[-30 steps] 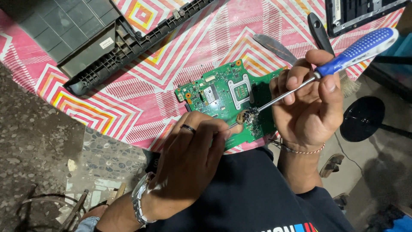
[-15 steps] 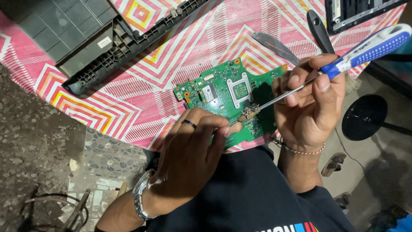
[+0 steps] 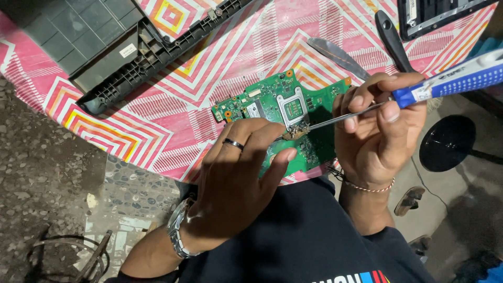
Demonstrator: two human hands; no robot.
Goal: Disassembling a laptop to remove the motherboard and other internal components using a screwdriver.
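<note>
Green circuit board point(image 3: 293, 118) lies at the near edge of the patterned cloth point(image 3: 173, 99); left hand point(image 3: 236, 183) presses fingers down steadying it, while right hand point(image 3: 380, 131) grips a blue-handled screwdriver point(image 3: 414, 94), tip on a small part

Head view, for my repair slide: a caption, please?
Right hand works a blue-handled screwdriver on a green circuit board, left hand steadying it.

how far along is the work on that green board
Done, by the look of it: the green circuit board lies bare on the patterned cloth, with the dark plastic casing set aside. In hand: the right hand holds a blue-handled screwdriver with its tip at a small fitting by the board's middle, and the left hand steadies the board. How much is left cannot be told.
</note>
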